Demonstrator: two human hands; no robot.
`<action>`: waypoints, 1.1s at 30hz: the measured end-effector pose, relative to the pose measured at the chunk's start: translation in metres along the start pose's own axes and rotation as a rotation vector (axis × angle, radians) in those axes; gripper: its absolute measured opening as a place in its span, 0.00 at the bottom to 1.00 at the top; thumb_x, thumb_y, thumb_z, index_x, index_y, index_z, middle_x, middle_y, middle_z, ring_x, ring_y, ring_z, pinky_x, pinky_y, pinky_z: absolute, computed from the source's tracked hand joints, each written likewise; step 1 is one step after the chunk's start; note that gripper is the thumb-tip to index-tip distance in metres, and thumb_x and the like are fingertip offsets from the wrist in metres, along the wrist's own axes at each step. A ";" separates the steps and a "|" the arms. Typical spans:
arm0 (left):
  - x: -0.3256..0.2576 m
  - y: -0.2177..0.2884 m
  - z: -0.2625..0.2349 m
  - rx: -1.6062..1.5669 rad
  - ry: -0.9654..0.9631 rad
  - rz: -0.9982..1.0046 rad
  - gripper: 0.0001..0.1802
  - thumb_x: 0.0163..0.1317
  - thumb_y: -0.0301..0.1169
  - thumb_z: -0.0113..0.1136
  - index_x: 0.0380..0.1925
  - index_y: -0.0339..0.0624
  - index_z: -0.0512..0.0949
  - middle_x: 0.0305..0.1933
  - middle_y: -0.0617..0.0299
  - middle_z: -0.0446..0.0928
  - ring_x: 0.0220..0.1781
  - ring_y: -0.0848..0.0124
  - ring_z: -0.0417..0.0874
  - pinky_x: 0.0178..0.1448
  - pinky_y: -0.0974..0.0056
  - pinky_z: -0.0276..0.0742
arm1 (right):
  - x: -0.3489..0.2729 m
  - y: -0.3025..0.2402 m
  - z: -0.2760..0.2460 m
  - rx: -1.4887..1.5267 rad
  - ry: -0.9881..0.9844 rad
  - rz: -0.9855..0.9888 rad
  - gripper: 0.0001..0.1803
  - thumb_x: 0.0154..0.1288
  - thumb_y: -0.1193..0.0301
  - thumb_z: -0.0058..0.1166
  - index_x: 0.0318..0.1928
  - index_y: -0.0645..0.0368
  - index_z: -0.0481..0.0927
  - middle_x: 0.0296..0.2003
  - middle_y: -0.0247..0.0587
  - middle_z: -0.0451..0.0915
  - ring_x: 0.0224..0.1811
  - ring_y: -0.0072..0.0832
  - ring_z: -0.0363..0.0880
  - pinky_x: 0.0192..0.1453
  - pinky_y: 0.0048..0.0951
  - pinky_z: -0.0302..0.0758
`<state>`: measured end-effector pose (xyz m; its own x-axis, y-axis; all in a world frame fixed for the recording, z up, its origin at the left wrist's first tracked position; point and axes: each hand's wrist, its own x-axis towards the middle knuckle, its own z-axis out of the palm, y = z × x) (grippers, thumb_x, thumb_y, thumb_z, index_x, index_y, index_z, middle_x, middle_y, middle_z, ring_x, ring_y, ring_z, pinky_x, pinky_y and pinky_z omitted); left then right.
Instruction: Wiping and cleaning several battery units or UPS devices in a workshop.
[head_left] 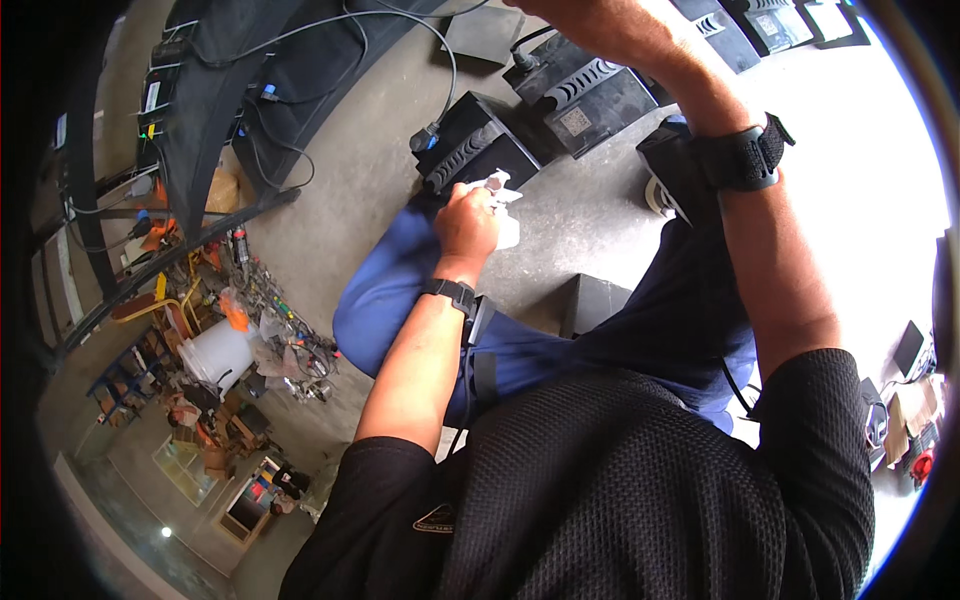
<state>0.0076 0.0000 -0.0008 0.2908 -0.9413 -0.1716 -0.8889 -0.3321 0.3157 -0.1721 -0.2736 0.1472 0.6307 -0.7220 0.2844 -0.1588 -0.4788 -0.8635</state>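
My left hand (466, 228), with a black band on its wrist, is closed on a crumpled white tissue or cloth (506, 197). Just beyond it stands a black box (515, 158) with a grey ridged strip and a blue-tipped cable plug (424, 139). A larger black box (615, 112), with a similar strip and a pale square label, is to its right, between my two arms. My right hand (600, 22) reaches over the far side of the boxes. Its fingers are cut off by the top edge, so what they touch is hidden.
Tall black panels (215, 120) with hanging cables stand at the left. Behind them are a white bucket (217, 355) and piled tools and scraps. More black boxes (720, 35) line the far right. A dark block (594, 302) lies on the floor between my legs.
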 end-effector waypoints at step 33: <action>0.014 0.024 0.018 -0.125 -0.064 0.033 0.05 0.50 0.31 0.67 0.29 0.48 0.84 0.35 0.54 0.79 0.38 0.51 0.84 0.40 0.49 0.81 | -0.005 0.003 -0.011 -0.058 -0.004 -0.001 0.11 0.63 0.72 0.58 0.43 0.66 0.81 0.31 0.52 0.84 0.35 0.39 0.86 0.39 0.35 0.80</action>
<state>-0.0163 -0.0197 -0.0121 0.2357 -0.9472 -0.2172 -0.8454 -0.3101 0.4348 -0.1837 -0.2772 0.1474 0.6343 -0.7192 0.2836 -0.2013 -0.5078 -0.8376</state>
